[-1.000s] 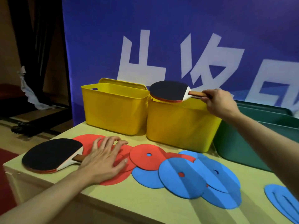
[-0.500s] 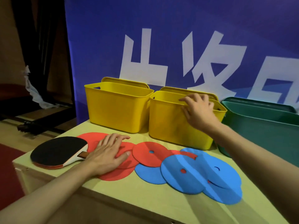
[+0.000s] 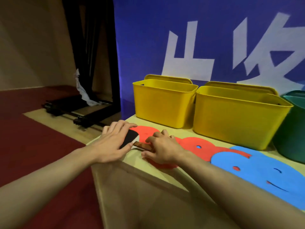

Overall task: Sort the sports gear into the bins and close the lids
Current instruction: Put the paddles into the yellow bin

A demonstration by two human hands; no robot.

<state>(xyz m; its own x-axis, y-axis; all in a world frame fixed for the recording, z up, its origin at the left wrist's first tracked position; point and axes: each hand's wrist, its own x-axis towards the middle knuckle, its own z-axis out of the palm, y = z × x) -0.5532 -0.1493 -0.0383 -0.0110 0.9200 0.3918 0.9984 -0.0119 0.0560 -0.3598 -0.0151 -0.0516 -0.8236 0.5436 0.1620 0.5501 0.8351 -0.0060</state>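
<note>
A wooden table (image 3: 166,175) carries everything here, with a blue banner (image 3: 206,38) hanging behind it. Beyond the grip stand two open yellow bins (image 3: 163,104) side by side, each with a lid propped behind it, and a green bin (image 3: 293,129) at the far right edge. Blue discs (image 3: 257,171) lie to the right of the grip; red discs (image 3: 198,146) overlap beneath and just beside it. The left hand (image 3: 113,144) lies flat with fingers spread over the black blade of a paddle (image 3: 130,138) at the table's corner — the right hand (image 3: 163,149) curls its fingers around the brown handle, pinching it low against the red discs.
</note>
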